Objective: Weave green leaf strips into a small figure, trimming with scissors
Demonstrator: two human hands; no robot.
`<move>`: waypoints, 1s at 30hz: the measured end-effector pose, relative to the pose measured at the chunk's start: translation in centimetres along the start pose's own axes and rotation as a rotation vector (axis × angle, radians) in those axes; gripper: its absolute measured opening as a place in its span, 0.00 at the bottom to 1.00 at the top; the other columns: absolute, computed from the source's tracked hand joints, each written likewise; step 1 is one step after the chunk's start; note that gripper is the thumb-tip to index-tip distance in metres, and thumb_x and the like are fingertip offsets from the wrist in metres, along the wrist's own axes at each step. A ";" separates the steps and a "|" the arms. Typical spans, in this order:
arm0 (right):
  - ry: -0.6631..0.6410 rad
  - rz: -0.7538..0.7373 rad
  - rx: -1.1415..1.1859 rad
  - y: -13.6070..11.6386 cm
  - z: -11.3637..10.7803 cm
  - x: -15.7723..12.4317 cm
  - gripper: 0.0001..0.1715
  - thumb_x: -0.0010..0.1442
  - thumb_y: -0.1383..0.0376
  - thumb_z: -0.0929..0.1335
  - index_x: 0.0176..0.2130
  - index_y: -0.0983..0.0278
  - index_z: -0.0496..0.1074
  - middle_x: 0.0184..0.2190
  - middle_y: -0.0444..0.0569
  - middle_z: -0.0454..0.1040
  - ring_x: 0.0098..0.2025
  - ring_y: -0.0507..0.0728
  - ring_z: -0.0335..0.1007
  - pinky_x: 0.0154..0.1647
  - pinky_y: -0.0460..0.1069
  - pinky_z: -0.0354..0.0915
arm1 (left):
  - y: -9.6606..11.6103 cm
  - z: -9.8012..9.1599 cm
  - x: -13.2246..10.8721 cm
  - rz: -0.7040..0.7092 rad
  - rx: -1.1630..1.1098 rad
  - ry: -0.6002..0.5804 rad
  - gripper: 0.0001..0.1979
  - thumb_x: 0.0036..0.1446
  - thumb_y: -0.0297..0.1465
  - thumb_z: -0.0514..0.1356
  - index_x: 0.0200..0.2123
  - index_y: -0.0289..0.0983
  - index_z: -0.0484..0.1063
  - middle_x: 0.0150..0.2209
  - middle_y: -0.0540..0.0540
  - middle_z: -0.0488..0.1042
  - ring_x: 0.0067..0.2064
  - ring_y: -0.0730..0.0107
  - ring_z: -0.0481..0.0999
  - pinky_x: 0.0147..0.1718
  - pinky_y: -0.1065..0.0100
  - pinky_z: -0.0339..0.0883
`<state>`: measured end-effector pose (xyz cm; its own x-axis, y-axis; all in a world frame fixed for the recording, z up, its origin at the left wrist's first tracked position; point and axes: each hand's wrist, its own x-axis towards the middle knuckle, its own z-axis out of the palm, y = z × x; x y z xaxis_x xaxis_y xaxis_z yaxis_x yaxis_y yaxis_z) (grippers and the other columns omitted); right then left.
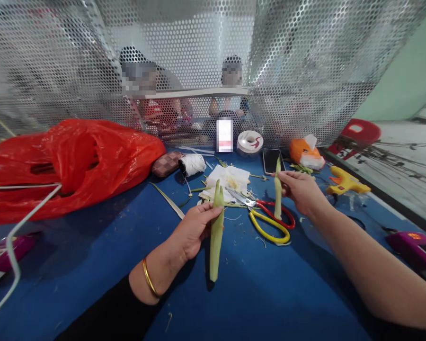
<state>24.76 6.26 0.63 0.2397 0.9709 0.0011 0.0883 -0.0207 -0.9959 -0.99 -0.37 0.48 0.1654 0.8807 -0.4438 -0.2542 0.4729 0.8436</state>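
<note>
Between the thumb and fingers of my left hand (199, 226) is a long pale-green strip of plant husk (216, 241), held upright with a split, pointed top. My right hand (300, 188) pinches a second, narrower green husk strip (278, 196), also upright, off to the right. Scissors with one red and one yellow handle (270, 234) lie partly open on the table between the hands, their blades on a white tissue (230, 177) strewn with plant scraps. Another thin leaf strip (168, 201) rests to the left of my left hand.
On the blue table (110, 270) are a red plastic bag (74, 166), a spool of white thread (193, 164), a tape roll (250, 142), phones (272, 161), a tissue pack (307, 152) and a yellow glue gun (348, 182). Perforated sheeting (184, 42) stands behind; people sit beyond it.
</note>
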 end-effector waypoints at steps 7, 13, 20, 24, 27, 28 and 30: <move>0.046 -0.291 -0.361 -0.8 1.1 -2.2 0.12 0.50 0.61 0.72 0.36 0.62 0.74 0.32 0.49 0.73 0.28 0.54 0.64 0.32 0.50 0.61 | 0.1 0.4 -0.3 0.045 -0.067 0.011 0.11 0.43 0.32 0.70 0.29 0.34 0.74 0.24 0.49 0.73 0.25 0.74 0.70 0.27 0.70 0.65; -0.904 0.111 -0.075 -0.4 6.2 -10.1 0.10 0.54 0.59 0.71 0.33 0.64 0.74 0.27 0.45 0.74 0.29 0.52 0.68 0.32 0.48 0.63 | -0.1 0.4 -0.3 0.164 -0.075 0.039 0.13 0.42 0.34 0.71 0.29 0.33 0.73 0.23 0.52 0.70 0.23 0.77 0.67 0.25 0.72 0.62; -0.856 0.163 -0.031 1.5 7.2 -10.9 0.07 0.54 0.64 0.70 0.26 0.63 0.70 0.22 0.43 0.72 0.26 0.52 0.69 0.30 0.47 0.65 | 0.1 0.6 -0.5 0.209 -0.044 0.004 0.14 0.44 0.38 0.69 0.29 0.34 0.74 0.25 0.52 0.71 0.25 0.77 0.68 0.25 0.72 0.63; -0.935 0.153 -0.082 0.7 6.9 -10.7 0.08 0.53 0.65 0.70 0.25 0.63 0.69 0.21 0.42 0.71 0.26 0.52 0.69 0.29 0.47 0.64 | 0.1 0.5 -0.5 0.243 -0.096 0.023 0.13 0.44 0.37 0.70 0.30 0.34 0.74 0.24 0.52 0.71 0.24 0.79 0.67 0.24 0.74 0.61; -0.775 0.133 0.019 -0.4 6.7 -10.4 0.08 0.51 0.62 0.72 0.30 0.64 0.72 0.26 0.44 0.73 0.29 0.52 0.69 0.31 0.47 0.64 | 0.0 0.6 -0.6 0.215 -0.060 -0.033 0.12 0.44 0.35 0.70 0.29 0.34 0.75 0.23 0.52 0.71 0.24 0.78 0.68 0.25 0.74 0.62; -0.685 0.127 0.070 -0.6 6.7 -10.2 0.11 0.51 0.60 0.73 0.33 0.64 0.73 0.29 0.45 0.74 0.31 0.52 0.69 0.32 0.47 0.64 | -0.1 0.6 -0.7 0.197 -0.030 -0.069 0.11 0.45 0.35 0.70 0.29 0.34 0.75 0.24 0.51 0.72 0.24 0.77 0.69 0.25 0.73 0.63; -0.553 0.120 0.156 -0.9 6.5 -9.9 0.14 0.51 0.58 0.73 0.37 0.63 0.75 0.33 0.47 0.75 0.34 0.53 0.69 0.33 0.47 0.63 | -0.3 0.8 -0.8 0.170 0.028 -0.134 0.11 0.46 0.35 0.69 0.31 0.35 0.76 0.26 0.49 0.75 0.25 0.75 0.71 0.27 0.72 0.65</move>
<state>16.00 -1.77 0.91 -0.3046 0.9451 -0.1183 -0.0615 -0.1435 -0.9877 -0.32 -1.29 0.80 0.2482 0.9354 -0.2519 -0.2633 0.3153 0.9117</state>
